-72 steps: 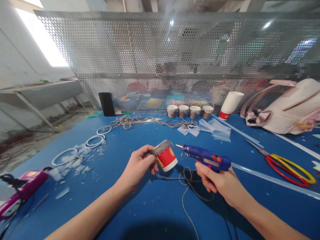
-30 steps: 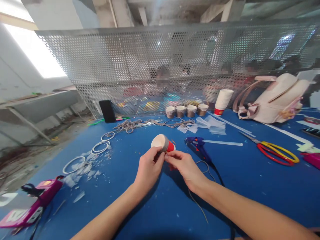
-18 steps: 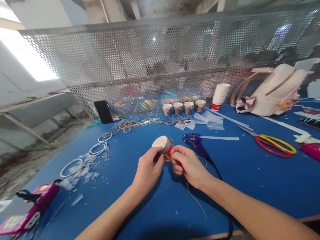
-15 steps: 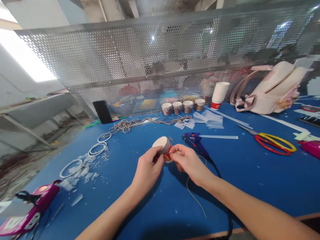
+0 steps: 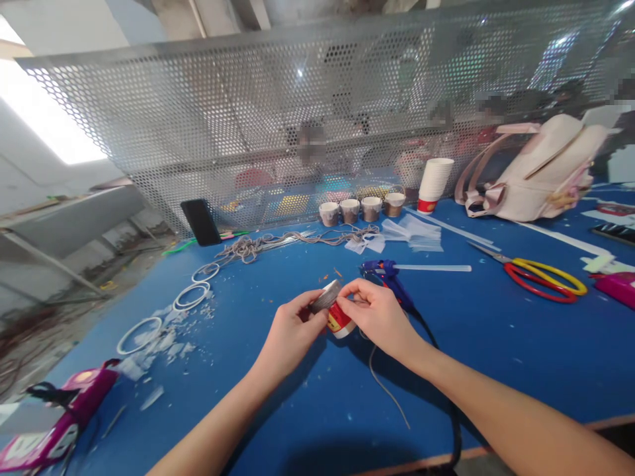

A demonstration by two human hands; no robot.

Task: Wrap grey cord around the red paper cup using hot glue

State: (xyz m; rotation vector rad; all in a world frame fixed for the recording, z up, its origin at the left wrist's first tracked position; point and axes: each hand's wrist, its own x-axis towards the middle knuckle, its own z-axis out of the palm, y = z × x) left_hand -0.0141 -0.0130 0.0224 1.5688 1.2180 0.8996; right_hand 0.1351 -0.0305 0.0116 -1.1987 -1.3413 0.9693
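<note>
Pinching from both sides, left hand [image 5: 290, 330] and right hand [image 5: 380, 316] grip the tilted red cup [image 5: 334, 312] between them.

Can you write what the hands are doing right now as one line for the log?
left hand: holds small red paper cup | right hand: presses grey cord on cup | blue glue gun: lying on blue table

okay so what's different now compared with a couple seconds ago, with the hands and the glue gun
The right hand let go of the glue gun, which now lies on the table behind the hands, and moved in to the cup. Both hands now grip the cup, right fingers at its cord-wrapped end. The left hand kept hold of the cup throughout. Scissors, cup stack and rings stayed where they were.
</note>
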